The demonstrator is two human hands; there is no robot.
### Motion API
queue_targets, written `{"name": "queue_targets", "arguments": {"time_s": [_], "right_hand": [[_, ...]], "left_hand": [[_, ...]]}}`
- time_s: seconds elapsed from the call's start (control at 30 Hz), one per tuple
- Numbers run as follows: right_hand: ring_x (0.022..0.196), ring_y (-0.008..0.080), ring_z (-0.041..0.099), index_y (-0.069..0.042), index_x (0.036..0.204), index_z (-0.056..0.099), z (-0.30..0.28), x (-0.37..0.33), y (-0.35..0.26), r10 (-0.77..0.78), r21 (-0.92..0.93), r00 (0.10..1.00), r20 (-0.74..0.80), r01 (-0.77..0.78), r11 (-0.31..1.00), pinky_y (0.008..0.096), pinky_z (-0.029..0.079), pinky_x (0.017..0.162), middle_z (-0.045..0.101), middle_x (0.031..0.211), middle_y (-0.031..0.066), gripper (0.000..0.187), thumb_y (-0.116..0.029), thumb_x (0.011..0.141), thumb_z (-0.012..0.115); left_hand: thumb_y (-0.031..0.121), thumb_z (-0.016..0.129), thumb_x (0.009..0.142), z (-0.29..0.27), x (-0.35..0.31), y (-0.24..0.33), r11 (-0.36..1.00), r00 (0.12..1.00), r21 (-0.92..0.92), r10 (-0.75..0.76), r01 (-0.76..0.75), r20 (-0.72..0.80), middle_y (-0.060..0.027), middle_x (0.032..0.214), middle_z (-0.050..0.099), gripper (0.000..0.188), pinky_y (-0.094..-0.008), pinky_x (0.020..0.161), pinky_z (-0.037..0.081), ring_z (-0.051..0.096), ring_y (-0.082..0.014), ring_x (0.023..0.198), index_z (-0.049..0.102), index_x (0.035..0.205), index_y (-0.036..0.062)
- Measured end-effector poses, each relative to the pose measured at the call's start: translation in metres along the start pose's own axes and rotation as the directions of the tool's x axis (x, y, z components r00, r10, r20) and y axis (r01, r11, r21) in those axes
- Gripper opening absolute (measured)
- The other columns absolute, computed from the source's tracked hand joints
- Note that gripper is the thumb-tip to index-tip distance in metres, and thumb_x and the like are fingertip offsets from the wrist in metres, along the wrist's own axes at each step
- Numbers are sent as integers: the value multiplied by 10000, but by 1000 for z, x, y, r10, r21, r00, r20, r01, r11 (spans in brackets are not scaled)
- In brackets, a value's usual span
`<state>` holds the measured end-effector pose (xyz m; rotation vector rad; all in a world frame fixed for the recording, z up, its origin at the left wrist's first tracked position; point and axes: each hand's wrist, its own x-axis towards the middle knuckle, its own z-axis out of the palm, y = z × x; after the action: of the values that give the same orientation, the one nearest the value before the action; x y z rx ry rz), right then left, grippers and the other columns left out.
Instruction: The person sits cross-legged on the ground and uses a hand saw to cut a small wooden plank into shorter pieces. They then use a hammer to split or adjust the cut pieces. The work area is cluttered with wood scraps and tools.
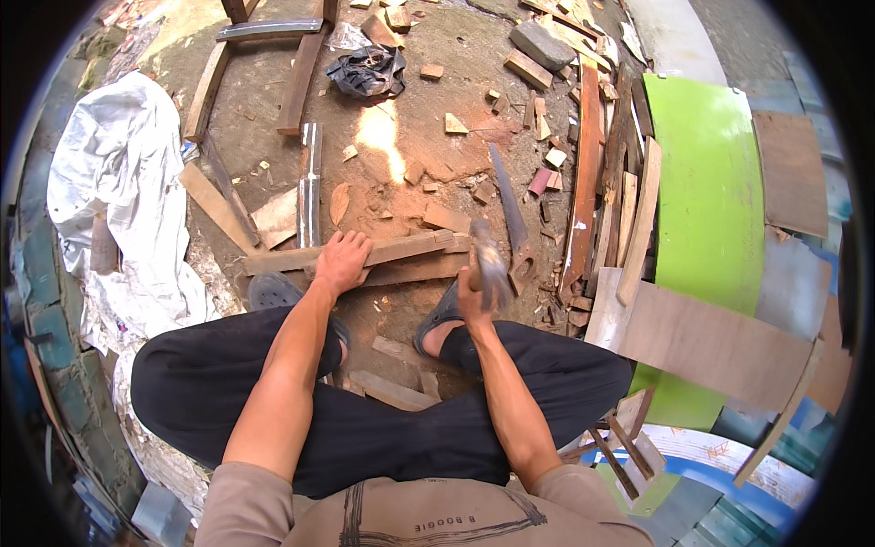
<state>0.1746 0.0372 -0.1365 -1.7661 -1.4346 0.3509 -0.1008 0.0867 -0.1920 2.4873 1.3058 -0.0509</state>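
My left hand (342,260) presses flat on the wooden plank (401,248); my right hand (474,296), just right, grips a hammer (490,264).

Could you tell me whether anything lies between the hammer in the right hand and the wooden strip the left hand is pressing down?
Nothing visible does. The right hand holds the hammer just above the right end of the wooden strip, while the left hand presses it further left.

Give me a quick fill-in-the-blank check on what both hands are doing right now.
1. The left hand presses flat on a long brown wooden ____.
2. The right hand grips a blurred ____ by its handle.
3. A handsaw lies on the ____ ground beyond the hands.

Missing words: plank; hammer; dirt
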Motion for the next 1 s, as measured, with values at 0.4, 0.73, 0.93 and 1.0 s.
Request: {"name": "queue_targets", "arguments": {"time_s": [0.4,0.73,0.93,1.0], "right_hand": [[424,73,433,-58,736,549,-57,71,-78,262,525,957,127,-289,801,278,339,408,489,551,-15,249,-81,966,641],[989,484,682,-16,1017,740,10,-4,30,745,-334,617,254,-667,666,523,529,877,704,961,321,370,-331,841,658],[976,458,694,-8,994,733,-11,-24,41,786,-308,570,239,-723,618,504,525,860,714,954,303,359,-322,833,667],[949,429,704,-2,987,726,-6,-45,47,823,-257,526,216,-782,567,477,531,853,726,932,271,366,-329,827,692]], "left_hand": [[316,793,763,7,-1,-2,999,999,24,-31,31,-29,-59,1068,599,452,-379,942,433,575,-231,1094,603,1110,98],[288,757,798,2,10,1,1000,1000,7,0,0,4,-104,1060,584,390,-408,925,431,574,-282,1078,596,1080,71],[288,771,791,5,7,0,1000,1000,3,-22,22,-19,-91,1069,599,412,-421,905,461,589,-289,1075,615,1110,79],[272,768,806,6,4,2,996,998,-82,-35,31,-56,-108,1097,620,431,-433,907,487,610,-315,1072,616,1158,75]]}}
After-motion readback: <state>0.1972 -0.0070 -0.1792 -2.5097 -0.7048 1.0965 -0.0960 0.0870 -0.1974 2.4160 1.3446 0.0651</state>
